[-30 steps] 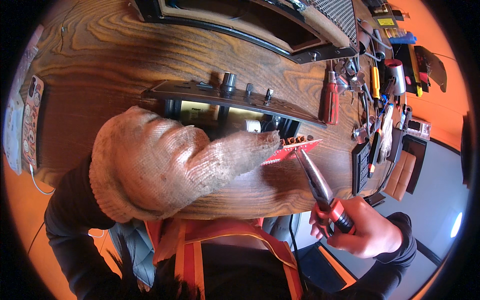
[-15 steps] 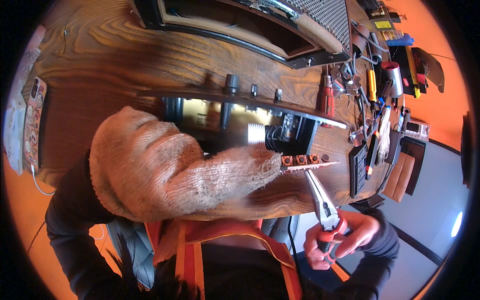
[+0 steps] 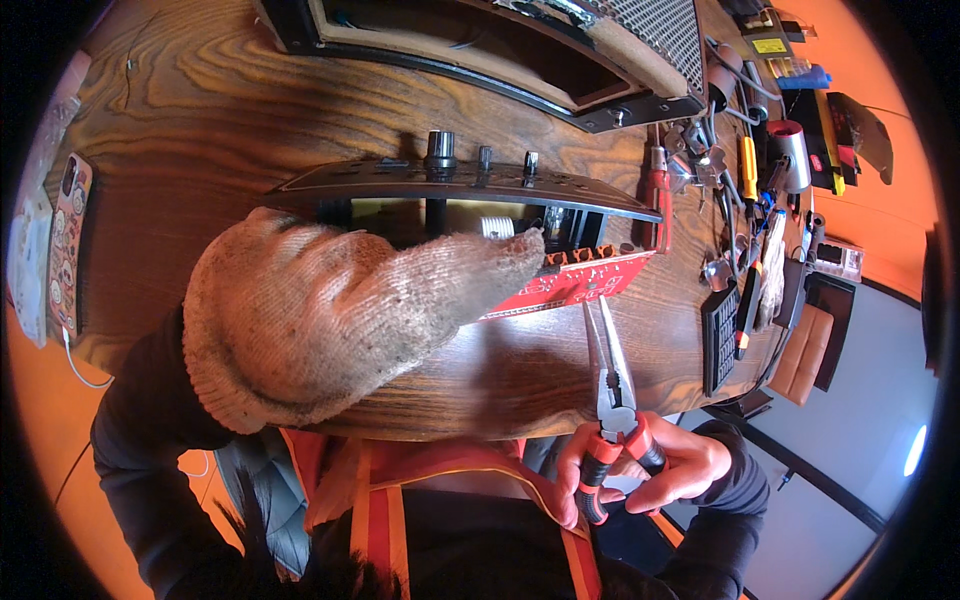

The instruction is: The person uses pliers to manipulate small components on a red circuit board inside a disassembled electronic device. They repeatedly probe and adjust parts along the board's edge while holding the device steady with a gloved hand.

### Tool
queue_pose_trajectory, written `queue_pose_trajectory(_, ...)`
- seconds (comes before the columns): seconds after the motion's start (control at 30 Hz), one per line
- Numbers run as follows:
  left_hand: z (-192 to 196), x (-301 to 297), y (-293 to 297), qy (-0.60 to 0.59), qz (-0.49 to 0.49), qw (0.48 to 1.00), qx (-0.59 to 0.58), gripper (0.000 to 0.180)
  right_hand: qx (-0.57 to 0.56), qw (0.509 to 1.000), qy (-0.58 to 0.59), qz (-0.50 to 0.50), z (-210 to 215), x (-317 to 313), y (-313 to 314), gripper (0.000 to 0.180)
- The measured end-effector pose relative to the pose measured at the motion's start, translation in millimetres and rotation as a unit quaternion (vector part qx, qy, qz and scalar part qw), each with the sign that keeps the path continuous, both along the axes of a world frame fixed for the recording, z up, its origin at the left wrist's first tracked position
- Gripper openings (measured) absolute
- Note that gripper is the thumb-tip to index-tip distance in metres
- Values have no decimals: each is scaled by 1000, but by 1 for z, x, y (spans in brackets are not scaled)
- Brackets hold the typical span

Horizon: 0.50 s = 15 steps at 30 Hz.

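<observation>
My left hand (image 3: 330,310) wears a dirty knitted glove and is closed on the edge of a red circuit board (image 3: 615,280); its fingertips are partly hidden. Several small push buttons line the board's upper edge. Just behind it stands a black control panel (image 3: 460,185) on its edge, with knobs on its far face and parts inside, some covered by my glove. My bare right hand (image 3: 645,465) grips the red-and-black handles of needle-nose pliers (image 3: 612,375). Their jaws are parted, with the tips at the near face of the board.
A black speaker cabinet (image 3: 480,50) with a metal grille occupies the table's far side. To the right lie a red screwdriver (image 3: 658,200), a yellow-handled screwdriver (image 3: 748,165), cables, and a black tray (image 3: 718,340). A phone in a patterned case (image 3: 68,225) sits at the left edge, its cable attached.
The board and panel have tilted, so the board's red face now shows. The pliers have swung left and more upright, their jaws more widely parted, and my right hand has moved left.
</observation>
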State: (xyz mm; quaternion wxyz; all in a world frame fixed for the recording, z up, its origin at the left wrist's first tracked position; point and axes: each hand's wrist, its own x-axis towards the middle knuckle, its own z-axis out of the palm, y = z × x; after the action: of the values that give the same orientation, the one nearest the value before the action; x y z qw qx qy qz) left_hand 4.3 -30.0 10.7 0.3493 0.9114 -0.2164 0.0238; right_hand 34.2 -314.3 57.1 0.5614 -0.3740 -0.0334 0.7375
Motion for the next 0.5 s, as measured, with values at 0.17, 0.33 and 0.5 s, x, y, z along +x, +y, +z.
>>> queue_pose_trajectory(0.17,2,0,3,-26,-12,999,18,41,-89,995,-40,17,11,6,2,41)
queue_pose_trajectory(0.33,2,-2,3,-21,-3,998,54,39,-32,997,-68,-25,8,6,5,36)
queue_pose_trajectory(0.5,0,-3,1,-57,-3,997,56,40,-44,997,-66,-10,9,8,4,32)
